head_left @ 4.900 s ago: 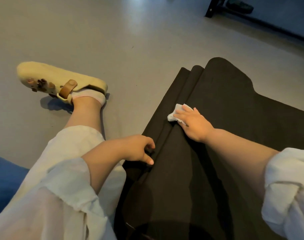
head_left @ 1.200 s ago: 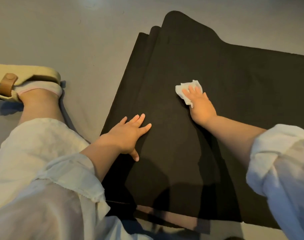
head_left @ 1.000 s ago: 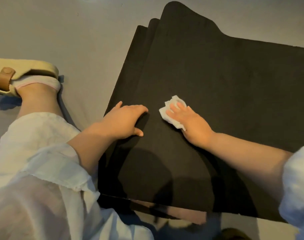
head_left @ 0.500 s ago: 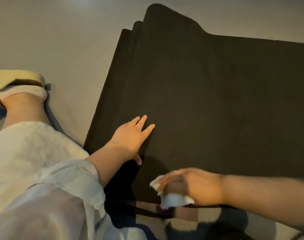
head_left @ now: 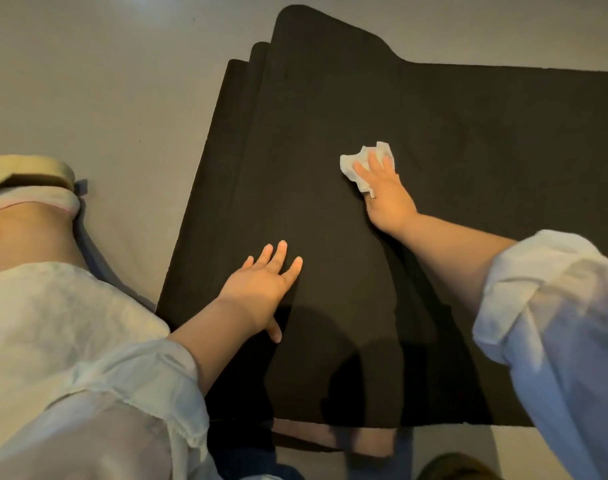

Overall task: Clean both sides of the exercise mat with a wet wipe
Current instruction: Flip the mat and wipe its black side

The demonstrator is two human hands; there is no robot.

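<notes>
1. At the far left, a leg in pale trousers and a shoe (head_left: 25, 178) rest on the grey floor (head_left: 105, 81), just beside the mat's left edge. They are best kept off the dark face so nothing gets trodden onto wiped areas.

2. The exercise mat (head_left: 486, 133) lies on the floor, folded so that several layers step out along its left side. Only the top face is exposed, so the hidden folds and the underside look undone.

3. The left hand (head_left: 261, 285) lies flat on the mat near its left side, fingers spread wide and holding nothing. It works as an anchor: firm downward pressure should stop the top layer from sliding or bunching under the wiping strokes.

4. The right hand (head_left: 385, 192) presses the wet wipe (head_left: 356, 168) against the mat's middle, fingers extended over the crumpled sheet, not curled around it.

5. To do this well, I would flatten the wipe under the whole palm, make overlapping passes away from the anchoring hand toward the right edge, then refold to a clean face.

6. The far right corner appears unreached; shift the body, don't overstretch.
</notes>
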